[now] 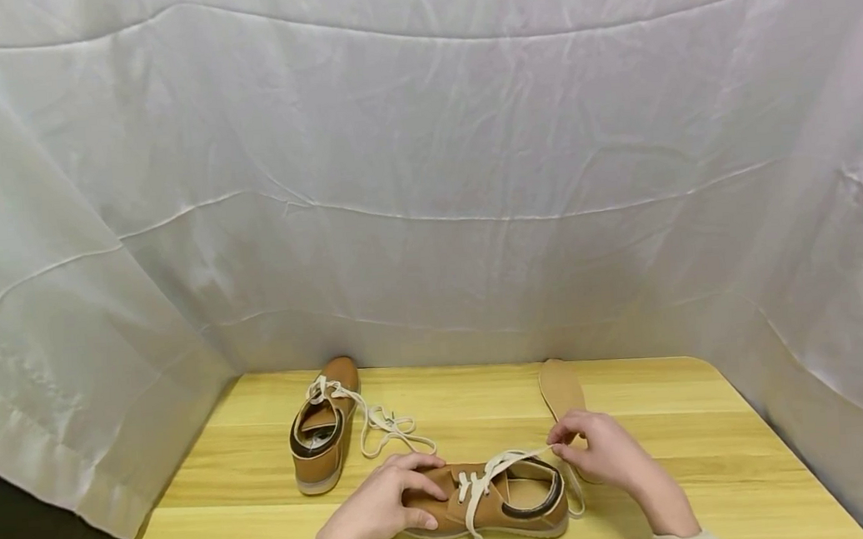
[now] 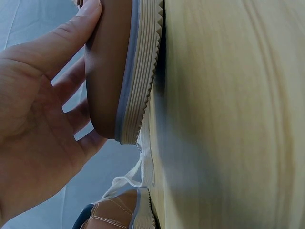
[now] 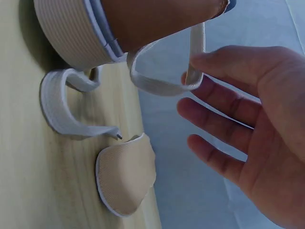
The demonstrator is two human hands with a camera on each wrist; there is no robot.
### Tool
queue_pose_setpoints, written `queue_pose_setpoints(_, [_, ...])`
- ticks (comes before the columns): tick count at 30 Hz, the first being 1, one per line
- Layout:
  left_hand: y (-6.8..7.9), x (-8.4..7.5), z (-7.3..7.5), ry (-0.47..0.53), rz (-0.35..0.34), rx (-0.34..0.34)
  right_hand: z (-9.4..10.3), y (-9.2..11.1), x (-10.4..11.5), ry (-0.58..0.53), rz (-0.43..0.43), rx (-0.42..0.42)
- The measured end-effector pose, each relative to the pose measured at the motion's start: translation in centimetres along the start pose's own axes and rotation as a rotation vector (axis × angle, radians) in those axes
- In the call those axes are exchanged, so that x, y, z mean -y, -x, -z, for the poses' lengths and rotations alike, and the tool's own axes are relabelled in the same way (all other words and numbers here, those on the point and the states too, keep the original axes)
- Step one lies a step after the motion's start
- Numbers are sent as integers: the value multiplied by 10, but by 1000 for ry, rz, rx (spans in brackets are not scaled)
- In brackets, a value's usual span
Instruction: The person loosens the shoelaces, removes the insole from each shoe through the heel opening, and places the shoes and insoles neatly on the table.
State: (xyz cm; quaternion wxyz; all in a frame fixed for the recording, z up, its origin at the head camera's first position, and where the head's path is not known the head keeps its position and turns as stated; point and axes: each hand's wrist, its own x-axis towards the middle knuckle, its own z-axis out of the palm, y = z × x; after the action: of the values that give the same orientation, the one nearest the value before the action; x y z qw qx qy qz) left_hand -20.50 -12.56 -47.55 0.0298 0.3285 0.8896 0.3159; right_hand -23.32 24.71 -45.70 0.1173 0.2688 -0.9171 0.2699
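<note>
A brown shoe (image 1: 497,513) lies sideways before me on the table, toe to the left, with cream laces through its eyelets. My left hand (image 1: 376,505) grips its toe; in the left wrist view the thumb is on one side of the toe (image 2: 108,67) and the fingers on the other. Between thumb and forefinger, my right hand (image 1: 608,451) pinches a shoelace (image 1: 521,455) beyond the heel. That lace (image 3: 159,87) loops down in the right wrist view, its other fingers spread apart. Another lace end hangs over the shoe's near side.
A second brown shoe (image 1: 331,463) stands at the back left, its loose lace (image 1: 387,427) trailing right over the wooden table (image 1: 683,431). Behind my right hand lies a tan insole (image 1: 562,387). Grey cloth (image 1: 431,269) hangs around the table's back and sides.
</note>
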Motion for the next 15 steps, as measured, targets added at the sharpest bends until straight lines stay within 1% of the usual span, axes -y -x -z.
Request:
queue_pose_setpoints(2, [0,0,0,0,-1,0,-1,0,1,-7,21,-21])
queue_pose_setpoints(6, [0,0,0,7,-4,-1,-1,-1,9,-27,81,-102])
queue_pose_setpoints(9, [0,0,1,12,-7,-1,-3,-5,19,-54,172,-164])
queue_pose_setpoints(11, [0,0,1,12,-13,-3,-5,-8,27,-66,254,-191])
queue_pose_setpoints(13, [0,0,1,11,-12,-3,-9,-11,34,-85,325,-193])
queue_pose_setpoints(15, [0,0,1,12,-10,-2,-13,-13,40,-94,363,-175])
